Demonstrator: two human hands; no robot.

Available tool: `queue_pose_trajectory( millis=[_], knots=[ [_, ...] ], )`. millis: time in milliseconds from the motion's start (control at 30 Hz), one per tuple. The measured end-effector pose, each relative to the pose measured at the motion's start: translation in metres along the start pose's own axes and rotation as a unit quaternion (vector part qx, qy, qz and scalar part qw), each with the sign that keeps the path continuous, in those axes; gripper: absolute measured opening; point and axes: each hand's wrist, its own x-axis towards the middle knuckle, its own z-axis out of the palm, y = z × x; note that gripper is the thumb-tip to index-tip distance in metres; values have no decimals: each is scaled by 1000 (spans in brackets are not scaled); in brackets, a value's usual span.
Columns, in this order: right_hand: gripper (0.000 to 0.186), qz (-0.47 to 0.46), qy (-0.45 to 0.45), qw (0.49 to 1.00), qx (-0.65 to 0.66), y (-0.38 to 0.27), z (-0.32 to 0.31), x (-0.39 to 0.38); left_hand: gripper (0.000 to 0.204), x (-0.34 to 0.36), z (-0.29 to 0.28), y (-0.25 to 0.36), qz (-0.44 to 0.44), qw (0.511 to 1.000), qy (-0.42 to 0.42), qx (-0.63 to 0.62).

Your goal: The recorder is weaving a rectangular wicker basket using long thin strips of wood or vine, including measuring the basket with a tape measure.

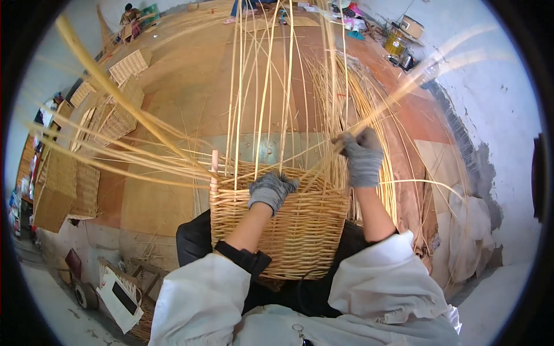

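An unfinished wicker basket [283, 242] of pale rods stands at my lap, its woven wall facing me. Long upright rods [262, 115] rise from its weave, and a spray of loose rods [133, 167] juts out at its left corner. My left hand [274, 190], in a grey glove, is closed over the top of the near wall, its fingertips partly hidden. Right of the basket, my gloved right hand [362, 158] is closed on willow rods [398, 92] that slant up to the right, blurred by motion. A thicker peeled stick [214, 167] stands at the basket's left corner.
A bundle of loose rods [369, 109] lies on the floor at the right. Several woven baskets [118, 115] stand at the left. Far off, a person [130, 16] sits at the upper left. A rough wall [485, 109] borders the right side.
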Motion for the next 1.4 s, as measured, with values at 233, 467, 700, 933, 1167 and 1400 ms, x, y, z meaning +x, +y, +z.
queue_pose_trajectory(
  millis=[233, 467, 700, 933, 1167, 1400],
  knots=[
    [24, -108, 67, 790, -599, 77, 81, 60, 55, -5, 11, 24, -33, 992, 108, 55],
    [31, -11, 21, 994, 109, 15, 27, 22, 56, 21, -11, -19, -24, 996, -83, -20],
    [17, -1, 19, 982, 187, 61, -70, -53, 63, -8, -13, 22, 40, 998, -32, -42],
    [22, 10, -208, 971, -117, -10, 7, -70, 69, 14, -3, 22, -74, 991, 0, 112],
    [37, -153, -322, 739, -572, 38, -157, 33, 52, 8, 39, 33, 202, 964, 165, -47],
    [8, -460, -296, 433, -717, -22, -75, 79, 44, 0, 47, 59, 101, 992, 12, -77]
  ],
)
